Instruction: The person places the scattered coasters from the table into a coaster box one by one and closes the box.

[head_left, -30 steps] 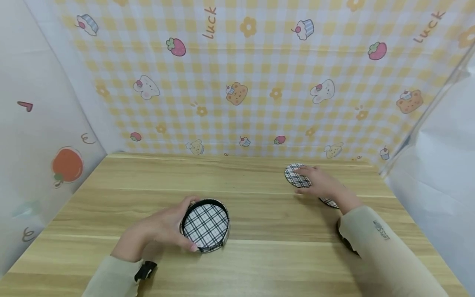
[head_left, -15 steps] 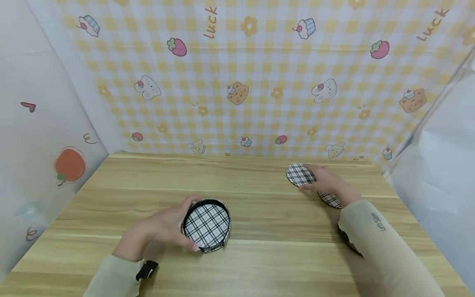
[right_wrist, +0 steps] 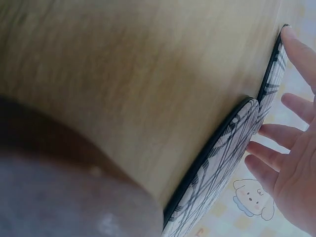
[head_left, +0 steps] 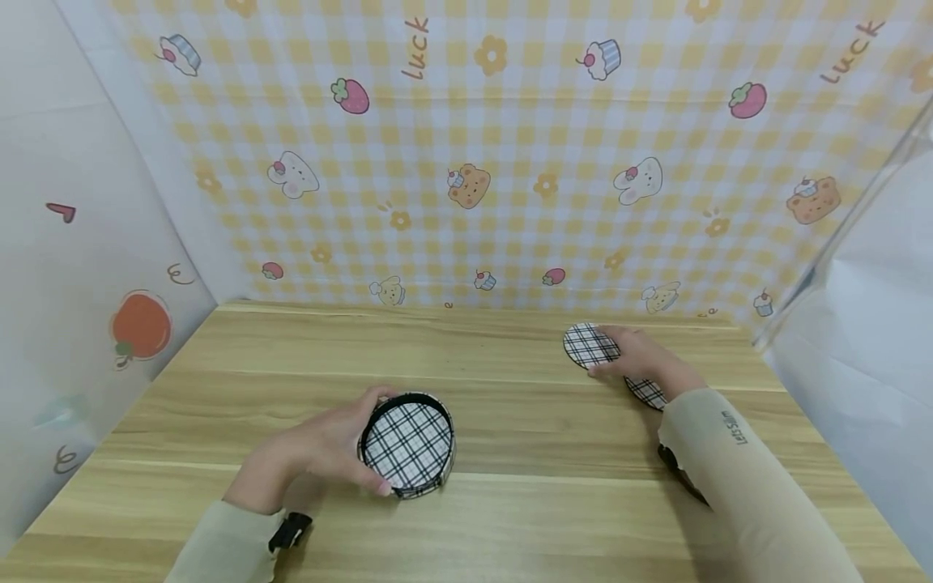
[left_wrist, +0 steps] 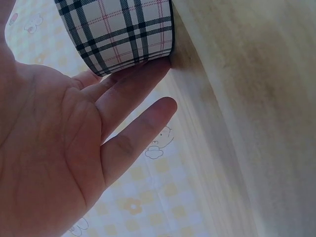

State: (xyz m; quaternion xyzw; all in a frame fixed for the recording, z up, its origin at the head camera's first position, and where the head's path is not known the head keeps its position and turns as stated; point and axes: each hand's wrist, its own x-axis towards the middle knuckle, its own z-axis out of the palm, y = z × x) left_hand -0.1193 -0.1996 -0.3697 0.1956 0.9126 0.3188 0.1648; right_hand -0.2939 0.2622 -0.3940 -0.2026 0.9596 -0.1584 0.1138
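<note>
My left hand point(head_left: 321, 449) grips a round, plaid coaster holder point(head_left: 448, 465) from its left side, thumb at the front and fingers behind. Inside lies a plaid coaster point(head_left: 408, 444), framed by the dark inner wall. The left wrist view shows the holder's white, black and pink plaid side point(left_wrist: 126, 29) against my fingers. Towards the back right, my right hand point(head_left: 645, 356) spans a flat plaid coaster point(head_left: 585, 346), its thumb at the near edge and fingers at the far edge. A second coaster point(head_left: 645, 392) lies just behind that hand, partly covered by it.
Another dark-edged round piece point(head_left: 678, 474) lies mostly hidden under my right sleeve point(head_left: 743, 470). The wooden table point(head_left: 510, 429) ends at a yellow checked cloth point(head_left: 510, 235) at the back. White sheets point(head_left: 875, 308) hang at both sides.
My right hand shifts slightly right over the far coaster and its fingers go from above it to its edge. The left hand and holder stay put; the coasters stay on the table.
</note>
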